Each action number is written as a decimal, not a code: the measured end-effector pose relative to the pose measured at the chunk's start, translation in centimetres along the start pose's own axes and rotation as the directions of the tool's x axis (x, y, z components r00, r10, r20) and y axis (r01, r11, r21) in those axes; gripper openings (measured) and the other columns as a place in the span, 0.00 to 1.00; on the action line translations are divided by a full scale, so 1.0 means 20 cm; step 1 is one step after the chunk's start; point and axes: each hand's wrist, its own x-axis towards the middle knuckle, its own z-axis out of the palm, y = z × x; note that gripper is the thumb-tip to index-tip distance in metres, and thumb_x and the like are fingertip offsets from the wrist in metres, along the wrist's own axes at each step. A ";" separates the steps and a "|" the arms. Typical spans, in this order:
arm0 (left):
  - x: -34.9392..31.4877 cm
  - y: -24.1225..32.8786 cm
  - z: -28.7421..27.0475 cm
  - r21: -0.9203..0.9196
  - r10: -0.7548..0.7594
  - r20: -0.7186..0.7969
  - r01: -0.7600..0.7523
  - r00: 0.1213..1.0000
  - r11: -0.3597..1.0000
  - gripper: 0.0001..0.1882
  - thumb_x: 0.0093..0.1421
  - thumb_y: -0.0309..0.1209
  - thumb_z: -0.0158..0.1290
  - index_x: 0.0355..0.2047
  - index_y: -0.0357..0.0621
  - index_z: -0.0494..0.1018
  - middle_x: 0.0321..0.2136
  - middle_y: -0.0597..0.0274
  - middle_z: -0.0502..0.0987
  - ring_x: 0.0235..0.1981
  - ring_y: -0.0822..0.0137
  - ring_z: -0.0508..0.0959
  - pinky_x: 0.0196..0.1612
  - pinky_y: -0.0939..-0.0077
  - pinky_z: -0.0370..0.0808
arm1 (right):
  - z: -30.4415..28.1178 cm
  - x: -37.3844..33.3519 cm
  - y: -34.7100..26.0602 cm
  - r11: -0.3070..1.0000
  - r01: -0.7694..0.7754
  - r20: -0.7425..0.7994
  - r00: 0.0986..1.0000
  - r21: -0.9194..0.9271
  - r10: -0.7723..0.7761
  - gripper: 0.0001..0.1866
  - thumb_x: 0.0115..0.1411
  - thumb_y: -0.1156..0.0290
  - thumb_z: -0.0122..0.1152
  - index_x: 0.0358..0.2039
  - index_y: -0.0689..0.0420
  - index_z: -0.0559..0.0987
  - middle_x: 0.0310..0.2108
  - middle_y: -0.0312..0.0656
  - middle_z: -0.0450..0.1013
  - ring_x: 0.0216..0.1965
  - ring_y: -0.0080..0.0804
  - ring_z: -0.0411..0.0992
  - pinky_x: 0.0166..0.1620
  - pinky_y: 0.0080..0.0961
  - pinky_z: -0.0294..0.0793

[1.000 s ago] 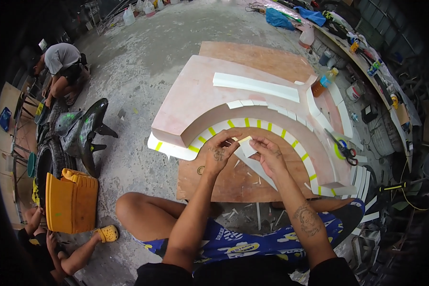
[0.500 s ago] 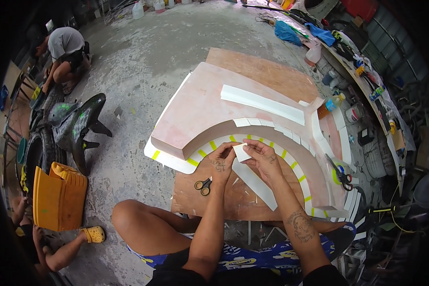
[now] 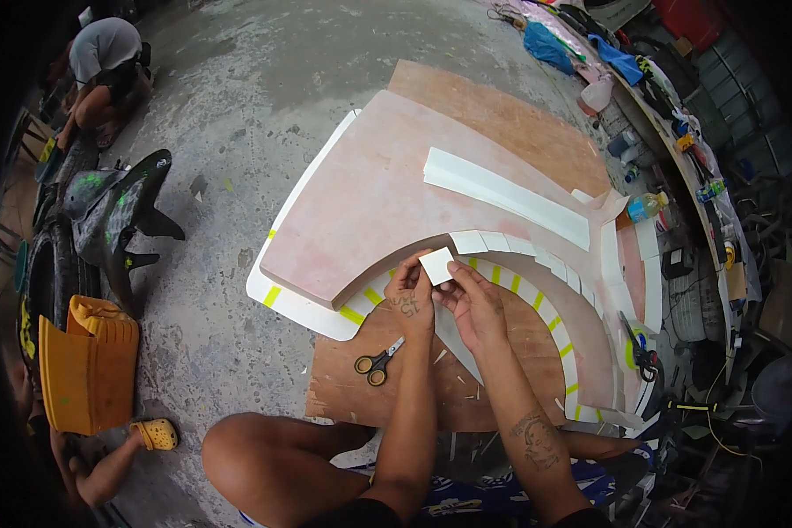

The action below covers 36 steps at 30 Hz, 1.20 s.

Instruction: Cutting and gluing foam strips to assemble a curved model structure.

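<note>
Between my two hands is a small white square card piece, its flat face turned up. My left hand [image 3: 408, 301] pinches its left side, and my right hand [image 3: 475, 310] grips its right corner; the white card piece [image 3: 435, 266] is held over the inner curve of a large pinkish arched panel [image 3: 361, 194]. A row of similar white pieces [image 3: 497, 242] lines the panel's arch edge. Below the arch runs a white curved flange [image 3: 552, 319] with yellow tape strips. Black-handled scissors [image 3: 375, 364] lie left of my left forearm. A white strip [image 3: 459, 341] lies partly hidden behind my right hand.
A long white strip [image 3: 510, 199] lies on the panel, which rests on a brown board [image 3: 343, 387]. More scissors [image 3: 644, 359] and a bottle [image 3: 647, 206] are at right. Left are an orange bin [image 3: 88, 370], a dark fairing [image 3: 114, 216], a tyre [image 3: 53, 282] and a crouching person [image 3: 106, 66].
My view has shifted slightly. The white card piece has turned so its square face shows more fully, and my right fingers have moved to its right corner.
</note>
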 end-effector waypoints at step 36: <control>-0.03 0.01 0.14 -0.100 -0.115 -0.293 0.089 0.949 0.991 0.08 0.60 0.21 0.53 0.39 0.28 0.72 0.25 0.59 0.77 0.18 0.81 0.70 0.17 0.89 0.62 | 0.05 0.05 0.02 0.993 0.093 0.026 0.995 -0.070 -0.092 0.08 0.61 0.71 0.60 0.40 0.59 0.77 0.29 0.28 0.70 0.28 0.14 0.63 0.30 0.16 0.65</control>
